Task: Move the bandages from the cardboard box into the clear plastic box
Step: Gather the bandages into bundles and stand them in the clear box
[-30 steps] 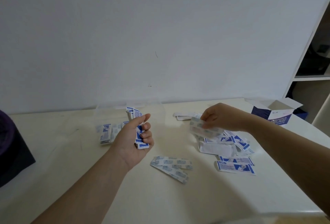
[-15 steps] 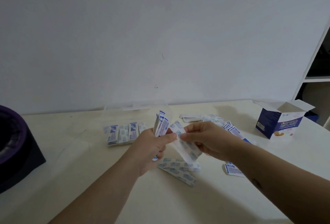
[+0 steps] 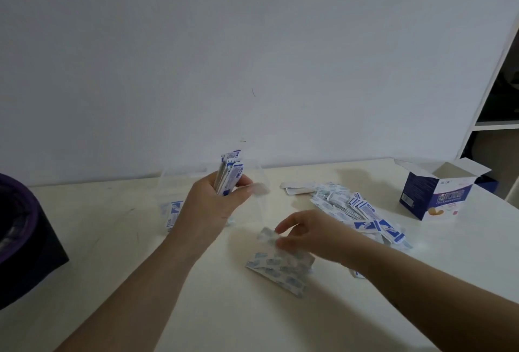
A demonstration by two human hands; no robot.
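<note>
My left hand [image 3: 213,203] grips a stack of bandages [image 3: 230,172] upright over the clear box [image 3: 264,183], my right hand [image 3: 306,232] pinching a flat bandage [image 3: 266,236] off the table [image 3: 112,239].

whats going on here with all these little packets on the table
A person is sorting wrapped bandages at a table. The left hand holds a stack of bandages upright, just in front of the clear plastic box. The right hand reaches down to the few bandages lying near the front, fingers on the top one. A bigger loose pile sits to the right, beside the opened cardboard box. Some bandages appear to be in the clear box already.
</note>
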